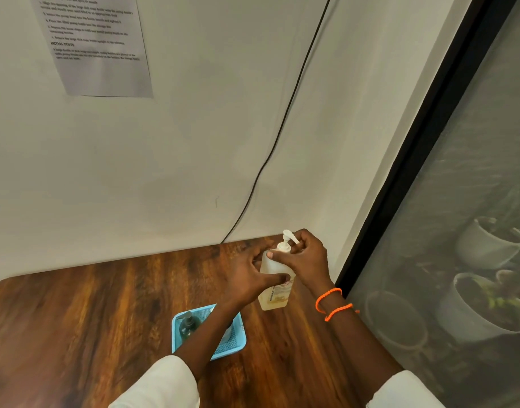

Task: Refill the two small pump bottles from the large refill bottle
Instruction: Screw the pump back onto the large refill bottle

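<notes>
My left hand [247, 278] wraps the large refill bottle [275, 285], thumb across its front. My right hand [304, 259] curls its fingers around the pump head [286, 242].

Item count, head view:

- Hands: two, the left hand [247, 278] and the right hand [307, 260].
- Large bottle [275, 293]: one, fitted with one white pump [288, 240].
- Small dark pump bottle [188, 326]: one visible (anything further in the basket is hidden behind the forearm).
- Blue basket [238, 343]: one.
- Orange bracelets [332, 304]: two, both on the right wrist.
- Tabletop [76, 319]: one.
- Printed sheet [96, 45] on the wall: one.
- Black cable [282, 128]: one.
- Plant pots [488, 242] behind the screen: at least three.
</notes>
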